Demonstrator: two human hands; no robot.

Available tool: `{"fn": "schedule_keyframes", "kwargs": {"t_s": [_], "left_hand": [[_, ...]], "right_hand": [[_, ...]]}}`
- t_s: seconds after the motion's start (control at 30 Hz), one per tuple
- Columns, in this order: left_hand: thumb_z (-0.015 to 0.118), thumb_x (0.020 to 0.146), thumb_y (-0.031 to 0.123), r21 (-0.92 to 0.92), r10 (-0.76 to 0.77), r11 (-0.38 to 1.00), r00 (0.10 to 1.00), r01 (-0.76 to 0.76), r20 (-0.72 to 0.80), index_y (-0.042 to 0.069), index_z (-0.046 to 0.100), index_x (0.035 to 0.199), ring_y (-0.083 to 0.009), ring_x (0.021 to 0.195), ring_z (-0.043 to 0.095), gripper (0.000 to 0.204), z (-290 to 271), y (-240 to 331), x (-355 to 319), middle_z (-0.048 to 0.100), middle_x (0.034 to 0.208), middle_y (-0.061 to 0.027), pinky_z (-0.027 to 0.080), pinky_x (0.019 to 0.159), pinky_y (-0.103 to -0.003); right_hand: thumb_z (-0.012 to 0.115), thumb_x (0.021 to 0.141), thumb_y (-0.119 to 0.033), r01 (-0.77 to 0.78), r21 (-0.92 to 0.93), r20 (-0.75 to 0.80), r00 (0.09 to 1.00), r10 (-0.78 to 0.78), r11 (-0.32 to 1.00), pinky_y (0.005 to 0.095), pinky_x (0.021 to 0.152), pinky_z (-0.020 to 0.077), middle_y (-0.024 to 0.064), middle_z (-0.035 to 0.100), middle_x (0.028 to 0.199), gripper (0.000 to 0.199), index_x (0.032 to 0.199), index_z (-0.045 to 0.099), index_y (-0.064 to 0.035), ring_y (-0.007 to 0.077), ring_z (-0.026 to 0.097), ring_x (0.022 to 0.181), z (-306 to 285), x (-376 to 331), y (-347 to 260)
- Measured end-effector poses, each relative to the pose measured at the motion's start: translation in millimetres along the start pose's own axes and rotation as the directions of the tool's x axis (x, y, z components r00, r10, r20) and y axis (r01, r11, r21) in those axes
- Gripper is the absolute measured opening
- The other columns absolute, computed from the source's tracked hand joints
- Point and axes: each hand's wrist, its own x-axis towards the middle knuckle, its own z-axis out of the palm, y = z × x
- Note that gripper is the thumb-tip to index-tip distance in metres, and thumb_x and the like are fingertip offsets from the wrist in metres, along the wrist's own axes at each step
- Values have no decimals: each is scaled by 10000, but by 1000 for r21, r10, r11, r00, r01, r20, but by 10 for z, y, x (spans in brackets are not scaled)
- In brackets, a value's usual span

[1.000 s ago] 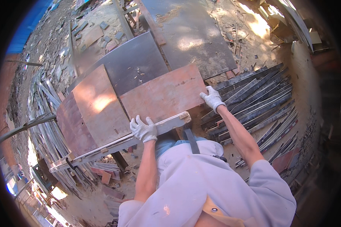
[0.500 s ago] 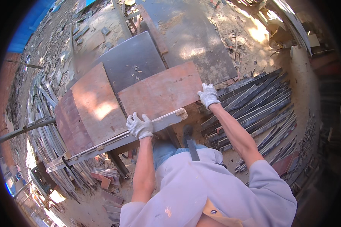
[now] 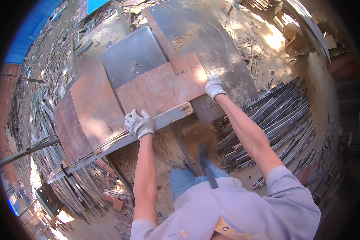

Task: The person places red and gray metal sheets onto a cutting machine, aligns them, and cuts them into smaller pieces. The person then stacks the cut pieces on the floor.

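Observation:
Both my hands wear pale grey knit gloves. My right hand [image 3: 215,86] is closed on the right edge of a reddish plywood panel [image 3: 160,86]. My left hand [image 3: 139,123] rests on the panel's near left corner, fingers bent but apart, beside the pale wooden rail [image 3: 168,117] along the bench front. Left of it lies another reddish panel [image 3: 96,106], and beyond is a smaller dark sheet [image 3: 134,58]. A large dark sheet [image 3: 228,60] reaches under the held panel, its near corner showing below my right hand.
Dark wood strips [image 3: 268,120] are piled on the ground at the right. Long pale strips [image 3: 44,120] are heaped at the left, where a pole [image 3: 28,151] juts toward the bench. Scraps [image 3: 84,48] litter the ground beyond. A clamp [image 3: 66,171] hangs on the rail.
The large dark sheet has come nearer to me, and its corner now shows below the plywood panel. My hands stay at the panel's edges while the view has shifted.

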Motion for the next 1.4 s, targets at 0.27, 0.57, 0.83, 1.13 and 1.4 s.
{"fn": "schedule_keyframes", "kwargs": {"t_s": [0.27,0.57,0.83,1.13,1.4], "left_hand": [[624,943,375,38,0,999,1000,-1,25,72,689,1222,-398,1249,579,417,31,374,984,601,1321,-189,492,1025,-532],[601,911,285,116,54,991,997,-60,56,67,682,1255,-426,1231,611,416,155,498,1811,594,1369,-225,519,998,-526],[621,908,391,194,145,969,988,-151,44,49,608,1384,-394,1244,625,587,826,25,1196,627,1337,-256,525,1028,-551],[595,864,273,194,195,961,981,-195,17,67,662,1260,-371,1145,633,452,1658,-624,-165,681,1185,-181,496,983,-495],[654,797,109,-59,122,989,981,-132,-150,75,601,1349,-377,1256,603,555,1424,-1359,-1558,621,1355,-172,473,1060,-493]], "right_hand": [[639,853,-134,-63,77,-7,998,64,995,486,1000,547,264,703,1235,539,1388,664,-81,420,673,1172,-253,892,-450],[810,885,-417,-191,634,241,969,43,750,397,796,567,117,768,929,418,978,752,-14,221,712,862,-891,174,-404],[690,995,-353,-621,783,555,676,485,-30,318,413,460,83,707,689,336,922,740,-29,152,623,498,-1346,-3933,1689],[594,1085,-442,141,975,111,357,928,-171,307,652,590,76,750,948,373,1102,688,-82,179,732,786,-560,-6013,4346],[766,981,-361,-239,633,181,971,159,736,374,1004,553,181,713,1334,639,1526,556,-103,258,706,1174,1302,-2428,1067]]}}
